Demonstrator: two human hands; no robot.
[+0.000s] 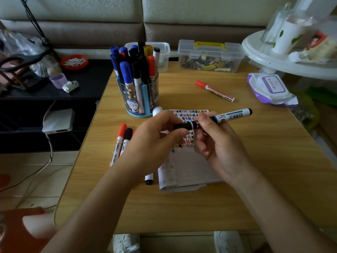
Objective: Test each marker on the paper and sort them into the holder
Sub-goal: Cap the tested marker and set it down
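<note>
The person holds a black-capped marker (228, 115) nearly level above the paper (186, 168). Its white barrel carries a blue label, and its black end plug points right. The left hand (155, 141) curls its fingers round the black cap end and the right hand (218, 143) pinches the barrel just beside the cap, so both hands are clamped on the one marker, close together. The paper lies on the wooden table (255, 179) beneath them; its upper part is crowded with small red, blue, black and orange scribbles, its lower part is mostly bare, and the hands hide its middle. Left of the paper a red marker (119, 143) and a black marker (126, 139) lie side by side, partly covered by the left wrist. The black end of another marker (149, 178) shows below that wrist at the paper's edge. A lone red marker (215, 90) lies well apart toward the far right. The holder (138, 99), a clear round cup with a blue base and a cartoon face, stands just beyond the paper, packed with upright blue, black, red and yellow-capped markers. Behind it sit a clear tub (164, 52) and a clear box (209, 55) with a yellow handle, which holds small mixed pieces too blurred to name.
</note>
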